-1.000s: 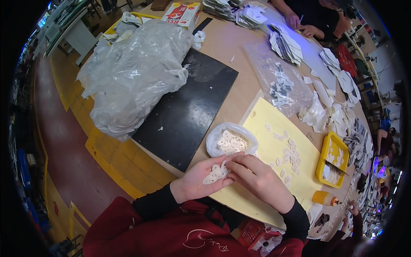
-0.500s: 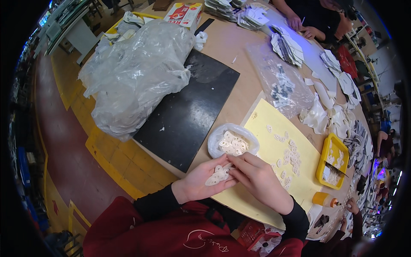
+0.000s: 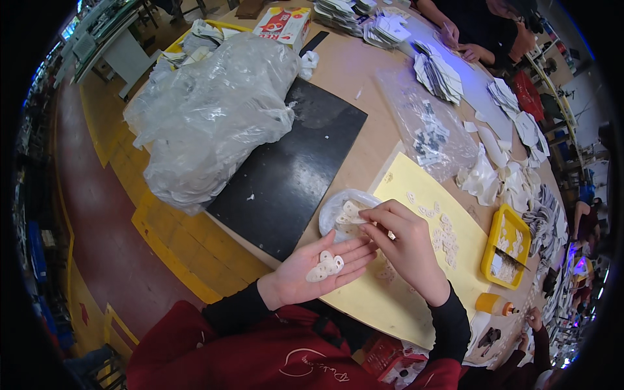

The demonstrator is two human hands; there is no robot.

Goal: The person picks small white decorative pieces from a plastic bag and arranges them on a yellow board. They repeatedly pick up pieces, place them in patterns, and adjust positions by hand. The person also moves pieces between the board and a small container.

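Note:
My left hand [image 3: 305,276] lies palm up with its fingers stretched out, and several small cream cut pieces [image 3: 324,266] with holes rest loose on the palm. My right hand [image 3: 404,242] is above the bowl's right side, thumb and forefinger pinched at a small cream piece partly hidden by the fingers. Beneath that pinch stands a round bowl lined with clear plastic [image 3: 330,209], holding more such pieces; its near side is covered by my hands. Many similar pieces [image 3: 446,239] are scattered on the yellow sheet [image 3: 416,179] to the right.
A black board [image 3: 292,175] and a big clear plastic bag [image 3: 214,110] are at the left. To the right are a yellow tray [image 3: 485,260] and a yellow bottle [image 3: 493,303]. Stacked pale panels [image 3: 437,73] lie at the back, near another person's hands [image 3: 465,47].
My hands have come apart. The right hand has moved up and right, over the bowl. My left hand has opened flat, showing the pieces on its palm.

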